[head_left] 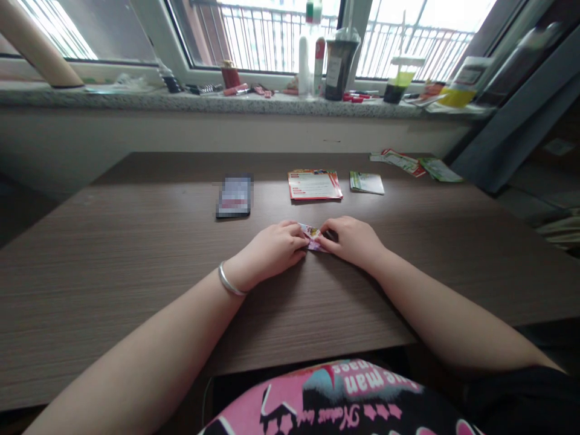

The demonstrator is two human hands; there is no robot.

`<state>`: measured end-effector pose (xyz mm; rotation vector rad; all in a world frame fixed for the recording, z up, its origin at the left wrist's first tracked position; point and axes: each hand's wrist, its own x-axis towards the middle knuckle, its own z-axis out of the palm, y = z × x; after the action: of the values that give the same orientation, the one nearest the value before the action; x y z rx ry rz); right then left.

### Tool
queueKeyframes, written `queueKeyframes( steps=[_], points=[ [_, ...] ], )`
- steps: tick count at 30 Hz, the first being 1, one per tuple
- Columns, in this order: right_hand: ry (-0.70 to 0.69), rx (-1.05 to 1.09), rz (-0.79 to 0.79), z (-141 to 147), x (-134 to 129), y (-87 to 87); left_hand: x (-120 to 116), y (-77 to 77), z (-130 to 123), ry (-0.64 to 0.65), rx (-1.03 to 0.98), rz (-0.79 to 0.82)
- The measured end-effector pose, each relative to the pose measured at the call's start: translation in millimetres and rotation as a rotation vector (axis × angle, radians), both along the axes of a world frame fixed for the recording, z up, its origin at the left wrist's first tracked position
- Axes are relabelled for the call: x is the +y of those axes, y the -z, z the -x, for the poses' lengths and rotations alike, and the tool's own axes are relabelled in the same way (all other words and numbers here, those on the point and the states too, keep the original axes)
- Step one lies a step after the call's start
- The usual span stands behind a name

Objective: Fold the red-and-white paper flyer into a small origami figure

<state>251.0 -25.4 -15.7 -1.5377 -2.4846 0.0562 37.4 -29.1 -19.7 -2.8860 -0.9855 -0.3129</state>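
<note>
Both my hands meet at a small, colourful printed piece of paper point(312, 237) near the middle of the wooden table. It looks folded, with pink, white and yellow print. My left hand point(281, 244), with a silver bangle at its wrist, grips the paper's left side. From the right, my right hand point(352, 240) pinches the other side between thumb and fingers. Parts of the paper are hidden beneath the fingers. Just beyond lies a stack of red-edged printed cards point(315, 185), and to its right a smaller stack of green and white cards point(367, 182).
A phone point(234, 196) with a blurred screen lies left on the table point(113, 272). Loose red and green papers point(408, 163) rest at its far right corner. Bottles, a dark lidded cup point(336, 66) and small items crowd the stone windowsill point(272, 107).
</note>
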Motion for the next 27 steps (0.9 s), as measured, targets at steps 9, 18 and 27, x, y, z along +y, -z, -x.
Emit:
queueKeyframes(
  steps=[9, 18, 27],
  points=[
    [-0.214, 0.0, 0.015, -6, 8, 7.5, -3, 4.1, -3, -0.019, -0.089, 0.061],
    [-0.302, -0.013, 0.044, -9, 9, 11.2, 1, 7.7, -8, -0.251, -0.108, -0.004],
    [-0.314, 0.015, 0.048, -10, 11, 13.5, -3, 9.4, -5, -0.323, -0.035, -0.044]
  ],
)
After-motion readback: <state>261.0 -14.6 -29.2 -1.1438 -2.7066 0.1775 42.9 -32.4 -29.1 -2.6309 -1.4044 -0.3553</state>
